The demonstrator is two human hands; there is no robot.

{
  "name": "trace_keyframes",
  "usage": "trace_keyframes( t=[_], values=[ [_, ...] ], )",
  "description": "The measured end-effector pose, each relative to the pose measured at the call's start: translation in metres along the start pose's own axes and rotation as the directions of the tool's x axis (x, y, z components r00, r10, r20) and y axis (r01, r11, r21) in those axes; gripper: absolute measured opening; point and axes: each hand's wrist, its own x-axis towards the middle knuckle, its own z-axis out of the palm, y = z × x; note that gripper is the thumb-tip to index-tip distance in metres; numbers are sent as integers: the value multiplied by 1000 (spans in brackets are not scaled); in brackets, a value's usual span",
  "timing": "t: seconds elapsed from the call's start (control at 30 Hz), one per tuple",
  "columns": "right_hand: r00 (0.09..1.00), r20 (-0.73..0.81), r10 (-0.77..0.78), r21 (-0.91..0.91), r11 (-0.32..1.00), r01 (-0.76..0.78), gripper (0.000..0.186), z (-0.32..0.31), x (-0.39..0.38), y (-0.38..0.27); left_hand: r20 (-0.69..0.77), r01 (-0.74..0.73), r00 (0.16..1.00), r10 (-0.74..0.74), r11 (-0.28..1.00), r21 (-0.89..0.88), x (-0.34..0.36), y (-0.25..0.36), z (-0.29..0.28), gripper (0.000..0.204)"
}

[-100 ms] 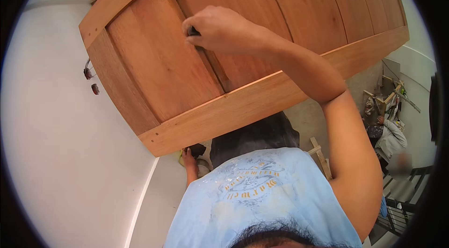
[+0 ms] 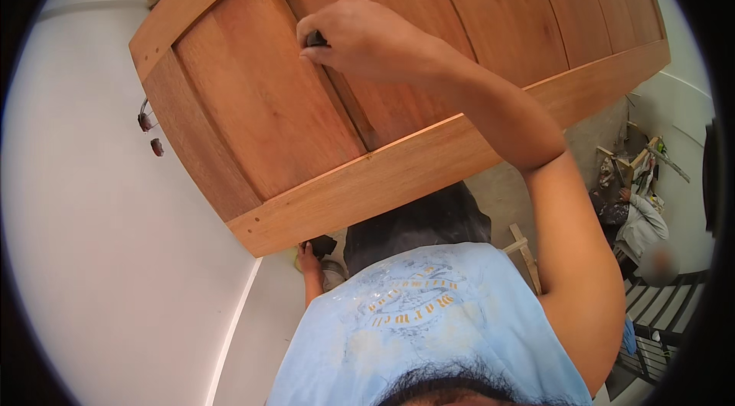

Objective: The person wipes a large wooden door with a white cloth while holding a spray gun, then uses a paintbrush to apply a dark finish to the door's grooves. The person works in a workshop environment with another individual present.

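A large wooden door panel (image 2: 260, 92) with a raised frame and dark grooves between its boards lies in front of me. Over the groove nearest its left end is my right hand (image 2: 360, 37), closed in a pinch around a small piece of folded black sandpaper (image 2: 315, 39). The sandpaper's lower side is hidden by my fingers. My left hand (image 2: 309, 262) is low beside the door's near left corner. Its fingers are curled against a dark piece (image 2: 320, 244), mostly hidden, whose kind I cannot make out.
A white wall (image 2: 92, 176) runs along the left, with wires (image 2: 144, 119) coming out of it. Wooden strips (image 2: 524, 257) stand below the door's near edge. At the right are another person in a grey top (image 2: 641, 226), piled tools and wood, and a black slatted rack (image 2: 666, 306).
My right hand has slid slightly away from me along the groove with the sandpaper. The left hand has stayed in place.
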Motion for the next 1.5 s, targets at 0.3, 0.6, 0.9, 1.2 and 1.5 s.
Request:
trace_keyframes(
  t=[0.3,0.6,0.9,1.2,1.5],
  values=[
    [952,-192,237,761,648,-8,14,-83,-315,37,147,107,984,-102,994,-21,16,-1,0,42],
    [164,-306,938,910,338,-238,23,53,-543,228,124,48,988,-93,945,323,-24,58,96,43],
    [-106,-474,874,800,377,-467,27,158,-527,425,206,-229,966,155,882,412,-54,63,157,53],
    [-76,-536,841,679,376,-630,25,188,-524,478,218,-271,949,228,943,195,-99,48,199,50],
    [-14,-623,782,505,388,-771,21,156,-534,441,155,-298,950,270,933,200,-122,53,229,39]
  ],
)
